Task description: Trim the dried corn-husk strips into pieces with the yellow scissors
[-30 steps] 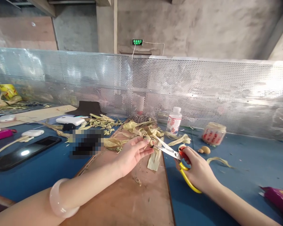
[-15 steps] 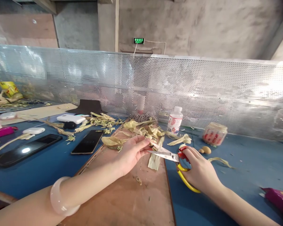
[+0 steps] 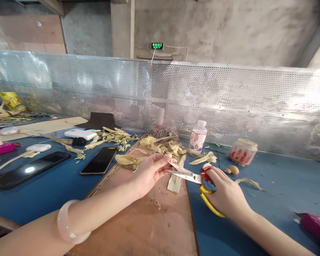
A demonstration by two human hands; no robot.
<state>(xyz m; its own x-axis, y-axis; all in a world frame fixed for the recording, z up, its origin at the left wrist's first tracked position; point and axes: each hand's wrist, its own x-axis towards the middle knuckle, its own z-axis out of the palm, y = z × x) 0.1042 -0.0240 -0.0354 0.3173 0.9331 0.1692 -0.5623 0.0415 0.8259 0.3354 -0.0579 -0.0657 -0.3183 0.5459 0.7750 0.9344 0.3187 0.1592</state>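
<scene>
Gripping scissors in the right hand, fingers curled round the red and yellow handles. Blades point left and away, toward the left hand; long axis runs from the handles at lower right up to the tips at upper left, a shallow slant. Blades are parted, upper one angled a bit higher, tips just beside the left fingers (can't tell if they touch). Scissors sit in the air over the right edge of the brown board.

Left hand: thumb and fingers pinched together on a small pale piece, mostly hidden, so its long axis can't be told. White bracelet on that forearm. Pale flat strip lies on the board below the blades, long side running nearly away from the person. Dried husks heaped behind the left hand.

Blue tabletop on both sides of the board. Right side: white bottle upright, jar, tan gourd-shaped item, purple packet. Left side: two dark phones, both flat. Perforated metal panel stands behind.
</scene>
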